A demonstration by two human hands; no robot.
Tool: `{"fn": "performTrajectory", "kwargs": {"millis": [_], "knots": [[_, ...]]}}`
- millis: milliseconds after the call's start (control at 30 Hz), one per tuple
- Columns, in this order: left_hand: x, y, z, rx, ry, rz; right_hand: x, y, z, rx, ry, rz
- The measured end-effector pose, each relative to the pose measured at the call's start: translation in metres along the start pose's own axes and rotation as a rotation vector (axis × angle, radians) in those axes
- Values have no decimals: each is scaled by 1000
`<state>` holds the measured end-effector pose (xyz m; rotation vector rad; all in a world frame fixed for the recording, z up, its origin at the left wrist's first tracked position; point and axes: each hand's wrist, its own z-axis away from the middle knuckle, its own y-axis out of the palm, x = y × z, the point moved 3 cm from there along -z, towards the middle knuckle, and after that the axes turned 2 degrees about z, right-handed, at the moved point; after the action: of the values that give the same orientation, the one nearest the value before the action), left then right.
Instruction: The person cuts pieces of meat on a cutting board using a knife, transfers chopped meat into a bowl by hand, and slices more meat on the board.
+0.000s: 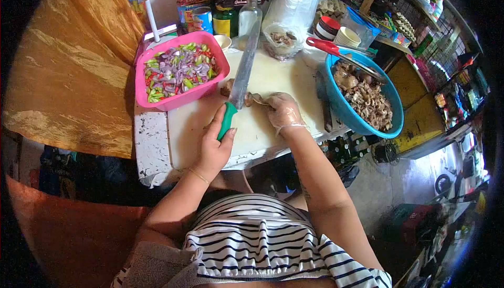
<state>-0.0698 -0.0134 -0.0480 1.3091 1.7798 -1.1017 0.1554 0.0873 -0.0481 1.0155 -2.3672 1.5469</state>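
Observation:
A long knife (pixel 245 70) with a green handle is gripped in my left hand (pixel 214 144), its blade pointing up and away over the white cutting board (pixel 197 130). My right hand (pixel 284 112), in a clear plastic glove, has its fingers closed on a piece of dark meat (pixel 257 99) beside the blade. Part of the meat is hidden behind the blade, and another bit (pixel 227 86) shows on the blade's left side. To the left, a pink basin (pixel 184 97) holds chopped onions and green and red peppers. Cut meat fills a blue basin (pixel 344 110) at the right.
Red-handled tongs (pixel 323 45) lie across the blue basin's rim. Behind the board stand a glass bottle (pixel 250 15), a can (pixel 202 20), a bag of meat (pixel 284 39) and stacked bowls (pixel 347 37). A dark-handled utensil (pixel 327 116) lies right of my right hand.

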Motion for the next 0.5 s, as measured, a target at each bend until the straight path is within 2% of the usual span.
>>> {"fn": "performTrajectory", "kwargs": {"millis": [167,267,367,467,500], "knots": [[-7,-11,4,-43,-40,14,-21,1,4,-62,132,125],[-2,-18,8,-53,-44,-20,-4,-8,14,-7,177,337],[4,-18,6,-72,-30,-29,6,-19,23,58,159,397],[4,-17,7,-58,-62,-54,1,-32,26,231,231,443],[5,-18,7,-56,-60,-56,-9,-30,27,180,197,402]]}}
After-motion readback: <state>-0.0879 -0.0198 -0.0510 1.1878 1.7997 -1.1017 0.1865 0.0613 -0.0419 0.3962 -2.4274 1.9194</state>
